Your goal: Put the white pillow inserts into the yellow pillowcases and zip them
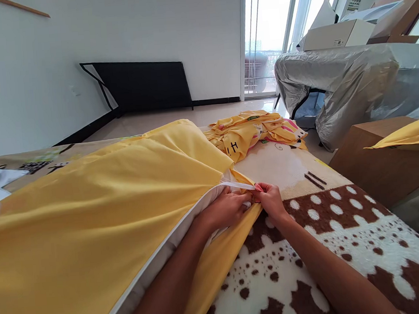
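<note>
A yellow duvet cover (136,201) is spread over the left of the bed, with a long opening edged by a white strip (188,216). Through that opening some white filling (166,250) shows. My left hand (228,208) lies at the opening's far end, its fingers curled closed around the cover near the corner; the exact grip is partly hidden. Right beside it, my right hand (270,199) pinches the corner of the cover, where the white strip is pulled taut and a bit of pink shows at the fingertips.
Bunched yellow printed fabric (247,132) lies at the bed's far edge. Under everything is a brown and white patterned blanket (305,265). To the right stand a brown wooden piece (369,159) and a plastic-covered table (351,68) bearing boxes (338,35). A black panel (149,86) leans against the wall.
</note>
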Demonstrator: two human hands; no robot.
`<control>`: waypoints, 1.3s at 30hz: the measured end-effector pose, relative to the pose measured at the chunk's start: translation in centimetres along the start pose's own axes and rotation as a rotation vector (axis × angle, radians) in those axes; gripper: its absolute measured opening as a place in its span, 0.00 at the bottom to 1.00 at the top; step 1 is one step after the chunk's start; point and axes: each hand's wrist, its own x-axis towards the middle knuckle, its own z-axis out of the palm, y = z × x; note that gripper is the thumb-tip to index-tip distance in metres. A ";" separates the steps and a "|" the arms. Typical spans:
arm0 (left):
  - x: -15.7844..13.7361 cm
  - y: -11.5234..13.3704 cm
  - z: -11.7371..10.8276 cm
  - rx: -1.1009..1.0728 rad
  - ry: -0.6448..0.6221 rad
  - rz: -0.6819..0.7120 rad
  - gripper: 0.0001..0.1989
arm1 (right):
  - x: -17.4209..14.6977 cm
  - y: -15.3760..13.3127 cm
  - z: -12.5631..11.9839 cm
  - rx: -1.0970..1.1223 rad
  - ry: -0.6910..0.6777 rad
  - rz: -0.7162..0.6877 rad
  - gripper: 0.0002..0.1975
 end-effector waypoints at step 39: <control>1.5 0.0 2.3 -0.133 0.259 -0.197 0.10 | -0.6 -1.0 0.3 0.112 -0.058 0.166 0.16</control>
